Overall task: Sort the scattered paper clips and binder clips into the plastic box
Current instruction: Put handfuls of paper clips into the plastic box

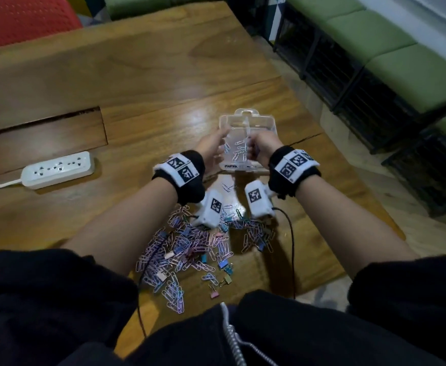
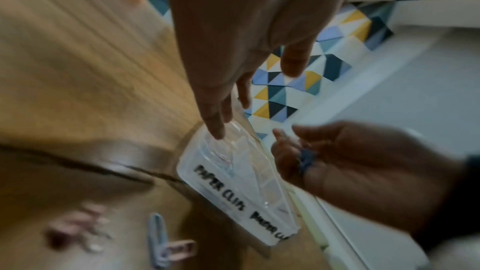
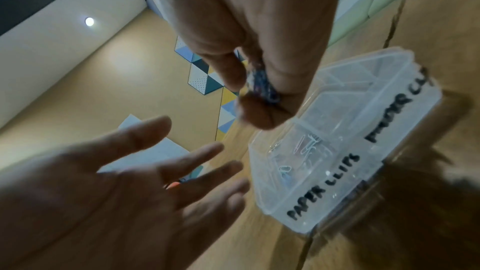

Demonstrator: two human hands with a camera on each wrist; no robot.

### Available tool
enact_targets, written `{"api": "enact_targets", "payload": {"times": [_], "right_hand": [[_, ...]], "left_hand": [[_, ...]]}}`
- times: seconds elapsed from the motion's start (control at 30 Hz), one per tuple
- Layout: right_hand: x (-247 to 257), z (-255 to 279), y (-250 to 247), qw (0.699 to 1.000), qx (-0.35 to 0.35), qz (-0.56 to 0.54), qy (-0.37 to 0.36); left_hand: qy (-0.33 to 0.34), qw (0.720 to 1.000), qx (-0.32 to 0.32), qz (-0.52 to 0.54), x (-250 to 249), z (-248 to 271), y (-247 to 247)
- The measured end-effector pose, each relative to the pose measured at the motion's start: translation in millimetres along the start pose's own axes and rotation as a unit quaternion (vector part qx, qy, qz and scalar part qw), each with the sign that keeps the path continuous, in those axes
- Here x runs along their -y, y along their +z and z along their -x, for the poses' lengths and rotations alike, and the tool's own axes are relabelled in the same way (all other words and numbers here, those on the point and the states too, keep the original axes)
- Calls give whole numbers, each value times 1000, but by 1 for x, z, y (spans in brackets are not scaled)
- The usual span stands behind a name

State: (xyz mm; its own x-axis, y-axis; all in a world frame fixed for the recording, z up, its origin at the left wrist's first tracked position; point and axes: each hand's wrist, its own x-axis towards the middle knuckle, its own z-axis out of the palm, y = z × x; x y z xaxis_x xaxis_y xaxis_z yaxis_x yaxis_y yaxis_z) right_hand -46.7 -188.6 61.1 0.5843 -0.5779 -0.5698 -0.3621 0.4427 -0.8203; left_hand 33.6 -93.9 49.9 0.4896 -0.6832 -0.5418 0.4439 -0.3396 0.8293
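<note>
A clear plastic box (image 1: 245, 118) with compartments, hand-lettered "PAPER CLIPS", lies on the wooden table, and a few paper clips (image 1: 239, 152) lie inside it. My left hand (image 1: 212, 147) hovers at its left side, fingers straight and spread (image 3: 145, 171), holding nothing. My right hand (image 1: 260, 146) hangs over the box (image 3: 350, 130) and pinches a small bunch of blue paper clips (image 3: 263, 85) between thumb and fingers. In the left wrist view the same clips (image 2: 306, 161) sit in the right hand (image 2: 358, 163) beside the box (image 2: 233, 184). A scattered pile of pastel paper clips and binder clips (image 1: 195, 247) lies nearer me.
A white power strip (image 1: 58, 169) lies at the left beside a long slot in the table (image 1: 42, 128). Black cables (image 1: 292, 247) run from the wrist cameras over the pile. The table's right edge (image 1: 348, 165) drops to the floor; green-cushioned benches (image 1: 391, 62) stand beyond.
</note>
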Motion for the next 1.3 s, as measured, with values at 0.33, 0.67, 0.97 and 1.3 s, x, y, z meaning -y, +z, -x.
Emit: {"api": "enact_targets", "payload": {"times": [0.33,0.67,0.97,1.3], "right_hand": [[-17,23,-6,976,42,180,-113],[-111,73,-78,929,9,369,-16],[-134,63,-71,871,-4,484,-81],[-145,76,-80,899,-60,420,-111]], "left_hand": [[74,864,49,-496,52,21,-18],[139,682,86,-712,86,21,18],[156,665,129,-719,96,32,49],[181,691,90,-694,117,53,46]]}}
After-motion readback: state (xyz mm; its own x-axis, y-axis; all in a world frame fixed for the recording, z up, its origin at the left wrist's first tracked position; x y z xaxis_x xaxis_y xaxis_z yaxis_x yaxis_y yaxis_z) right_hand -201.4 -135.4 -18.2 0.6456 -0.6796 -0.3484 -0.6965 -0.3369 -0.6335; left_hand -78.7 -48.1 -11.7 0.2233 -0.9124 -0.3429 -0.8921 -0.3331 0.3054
